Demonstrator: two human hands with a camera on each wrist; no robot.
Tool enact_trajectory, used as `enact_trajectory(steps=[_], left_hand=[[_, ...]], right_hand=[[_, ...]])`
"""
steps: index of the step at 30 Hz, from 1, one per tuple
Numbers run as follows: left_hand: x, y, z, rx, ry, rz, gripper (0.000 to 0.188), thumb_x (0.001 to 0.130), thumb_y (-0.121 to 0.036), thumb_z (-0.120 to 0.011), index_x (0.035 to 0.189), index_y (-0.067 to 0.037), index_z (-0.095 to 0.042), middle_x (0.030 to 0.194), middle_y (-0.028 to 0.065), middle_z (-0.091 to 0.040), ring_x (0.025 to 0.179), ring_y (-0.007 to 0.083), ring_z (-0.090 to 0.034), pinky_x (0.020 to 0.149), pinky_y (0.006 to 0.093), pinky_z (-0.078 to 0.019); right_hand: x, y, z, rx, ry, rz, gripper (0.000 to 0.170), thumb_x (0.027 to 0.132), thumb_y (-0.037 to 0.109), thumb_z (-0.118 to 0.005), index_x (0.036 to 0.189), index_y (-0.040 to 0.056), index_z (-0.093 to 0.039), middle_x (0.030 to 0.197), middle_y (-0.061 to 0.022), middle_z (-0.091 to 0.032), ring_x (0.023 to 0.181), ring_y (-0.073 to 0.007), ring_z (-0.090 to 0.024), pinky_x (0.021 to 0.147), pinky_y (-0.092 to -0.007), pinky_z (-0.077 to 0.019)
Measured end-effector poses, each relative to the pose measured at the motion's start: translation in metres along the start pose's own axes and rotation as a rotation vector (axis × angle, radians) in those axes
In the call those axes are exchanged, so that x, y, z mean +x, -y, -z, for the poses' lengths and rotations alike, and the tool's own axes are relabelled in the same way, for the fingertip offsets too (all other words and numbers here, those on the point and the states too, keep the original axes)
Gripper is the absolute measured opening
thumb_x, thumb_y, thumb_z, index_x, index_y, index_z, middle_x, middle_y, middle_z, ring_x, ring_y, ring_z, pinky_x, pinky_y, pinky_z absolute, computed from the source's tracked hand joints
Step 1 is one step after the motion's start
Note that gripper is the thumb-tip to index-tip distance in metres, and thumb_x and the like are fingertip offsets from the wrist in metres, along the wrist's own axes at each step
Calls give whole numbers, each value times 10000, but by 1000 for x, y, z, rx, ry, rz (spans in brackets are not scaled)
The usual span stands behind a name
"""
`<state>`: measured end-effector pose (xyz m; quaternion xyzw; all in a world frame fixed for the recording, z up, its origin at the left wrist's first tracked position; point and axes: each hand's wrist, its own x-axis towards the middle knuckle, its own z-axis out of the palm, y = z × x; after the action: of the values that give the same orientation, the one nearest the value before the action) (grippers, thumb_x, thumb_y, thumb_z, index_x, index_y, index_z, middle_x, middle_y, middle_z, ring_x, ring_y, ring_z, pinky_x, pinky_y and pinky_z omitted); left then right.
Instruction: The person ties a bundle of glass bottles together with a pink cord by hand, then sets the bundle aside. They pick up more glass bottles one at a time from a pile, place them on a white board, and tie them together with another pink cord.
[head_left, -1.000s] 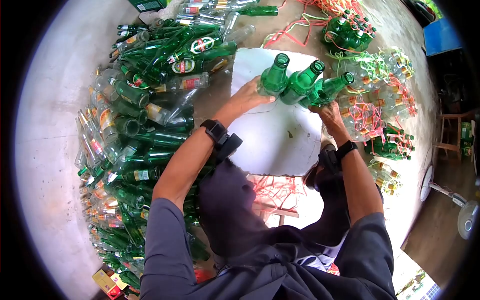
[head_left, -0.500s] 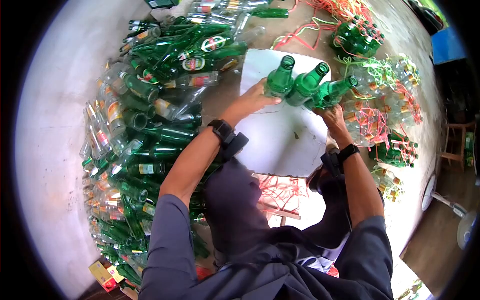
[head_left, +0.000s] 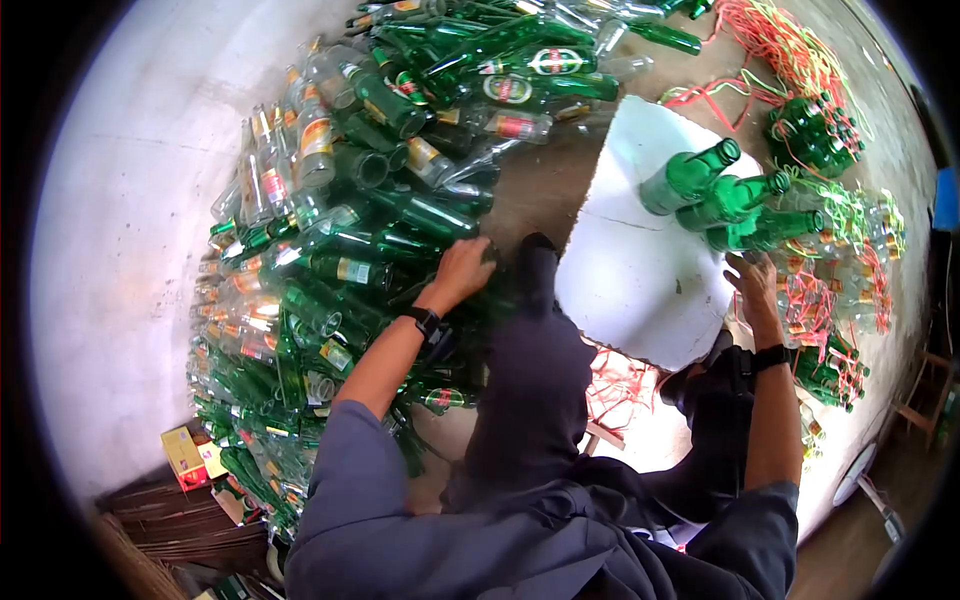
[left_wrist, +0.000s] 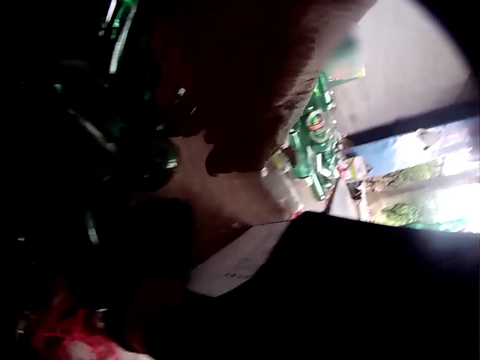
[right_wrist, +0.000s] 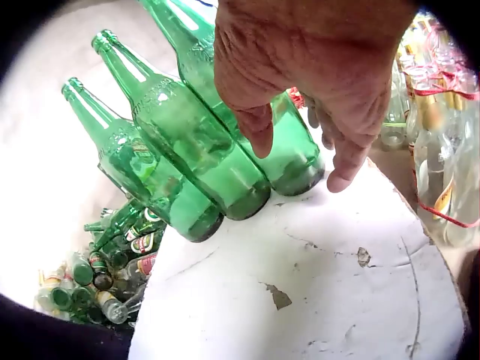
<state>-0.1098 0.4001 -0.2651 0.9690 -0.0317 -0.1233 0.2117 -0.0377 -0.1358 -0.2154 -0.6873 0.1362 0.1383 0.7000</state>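
Observation:
Three green glass bottles [head_left: 690, 178] stand upright in a row on a white board [head_left: 640, 290] with a chipped edge. Beside the nearest of them is my right hand [head_left: 757, 285], its fingers loosely spread. The right wrist view shows that hand [right_wrist: 315, 67] in front of the end bottle [right_wrist: 292, 146], with thumb and fingers uncurled near its lower part. My left hand [head_left: 463, 272] is away from the board, low over the edge of a heap of bottles [head_left: 420, 210]. In the dark left wrist view that hand [left_wrist: 240, 82] shows no bottle in its fingers.
Green and clear bottles lie piled along the wall to the left. Bundles of bottles tied with string [head_left: 815, 135] stand right of the board. Red and green plastic string [head_left: 790, 50] lies heaped behind. A fan [head_left: 855, 475] stands at the lower right.
My left hand has left the bottles on the board and moved left to the heap. My right hand has loosened and drawn slightly back. The head view has turned left.

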Motion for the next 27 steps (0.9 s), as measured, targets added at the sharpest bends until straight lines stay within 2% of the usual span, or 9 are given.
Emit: enact_trajectory(steps=[3, 4, 6, 10, 14, 17, 20, 21, 27], left_hand=[[-34, 15, -20, 241, -53, -77, 509, 801, -140, -710, 1270, -49, -535, 1237, 158, -573, 1191, 348, -523, 978, 481, -429], [-39, 17, -22, 425, -77, -107, 549, 802, -132, -712, 1305, -40, -510, 1273, 161, -538, 1214, 344, -501, 981, 491, -411], [-48, 23, -23, 417, -84, -82, 544, 810, -76, -668, 1323, -30, -492, 1271, 182, -517, 1226, 353, -484, 1010, 505, -381], [-52, 37, -15, 421, -98, 37, 555, 803, -35, -636, 1335, -8, -480, 1253, 169, -530, 1189, 344, -500, 978, 523, -398], [-49, 43, -13, 424, 21, 116, 584, 781, -36, -645, 1337, 0, -470, 1188, 156, -535, 1135, 331, -506, 905, 517, -442], [-43, 44, -22, 484, -40, 120, 559, 715, -80, -703, 1239, -10, -522, 1136, 120, -555, 1118, 300, -531, 811, 497, -499], [-46, 40, -17, 450, -102, 96, 528, 713, -80, -701, 1208, -10, -531, 1121, 125, -548, 1110, 296, -529, 809, 491, -502], [-47, 36, -14, 449, -104, 100, 528, 713, -80, -701, 1208, -10, -531, 1121, 125, -548, 1110, 296, -529, 809, 491, -502], [-43, 15, 14, 318, 4, 88, 545, 709, -18, -648, 1237, 15, -516, 1155, 151, -508, 1129, 343, -498, 802, 513, -491]], right_hand=[[-8, 10, -7, 1, -53, -73, 495, 877, 170, -684, 1326, 35, -525, 1325, -127, -567, 1135, -244, -591, 940, -434, -537], [-2, -10, 13, -245, 57, 112, 463, 885, 176, -673, 1304, 37, -535, 1285, -118, -583, 1107, -229, -599, 924, -417, -544], [-2, -5, 9, -192, 14, 105, 263, 784, -18, -714, 1046, -18, -695, 1120, -152, -613, 1046, -254, -614, 844, -400, -583], [-9, 17, -13, -94, -72, -155, 389, 870, 259, -704, 1175, 59, -570, 1129, -48, -607, 1026, -174, -602, 863, -389, -532], [-13, 16, -21, -102, -62, -169, 497, 873, 236, -693, 1280, 0, -535, 1164, -71, -599, 1042, -188, -603, 884, -395, -537], [-19, 15, -28, -75, -107, -206, 809, 870, 222, -689, 1500, -88, -288, 1218, -109, -581, 1078, -222, -604, 933, -417, -534], [-26, 17, -32, -83, -121, -212, 806, 876, 219, -687, 1503, -83, -280, 1239, -120, -575, 1119, -248, -600, 932, -416, -535], [-25, 11, -24, -87, -102, -221, 800, 893, 237, -675, 1516, -45, -260, 1387, -192, -507, 1229, -350, -564, 989, -471, -514], [-21, -12, 8, 27, -150, -260, 705, 907, 237, -689, 1469, -16, -346, 1336, -164, -544, 1184, -355, -595, 954, -483, -535]])
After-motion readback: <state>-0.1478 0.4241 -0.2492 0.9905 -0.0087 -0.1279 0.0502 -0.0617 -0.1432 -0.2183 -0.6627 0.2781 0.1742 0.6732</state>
